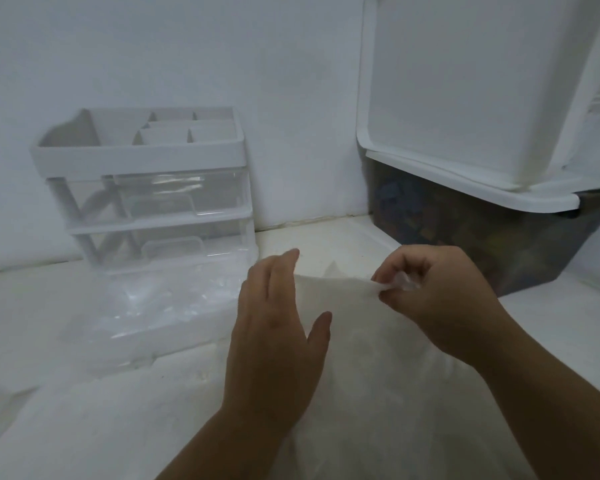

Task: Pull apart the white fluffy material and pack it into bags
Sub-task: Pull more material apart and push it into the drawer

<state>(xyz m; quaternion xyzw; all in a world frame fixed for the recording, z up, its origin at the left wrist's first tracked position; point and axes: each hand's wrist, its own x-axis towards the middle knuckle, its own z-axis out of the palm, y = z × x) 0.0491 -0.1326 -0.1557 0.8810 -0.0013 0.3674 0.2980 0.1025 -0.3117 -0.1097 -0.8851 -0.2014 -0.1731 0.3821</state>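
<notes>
White fluffy material (355, 344) against flat left hand (274, 327), edge in pinch of right hand (437, 296).

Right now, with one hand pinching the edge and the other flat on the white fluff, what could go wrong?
The right hand pinches only a thin edge of the white fluffy material; a sharp pull may slip or tear off a wisp. The clear bags lie off to the left, not held open; loose fluff could scatter on the pale tabletop.

Single head-worn wide-angle view, looking forward and down, close over both hands, facing the wall
</notes>
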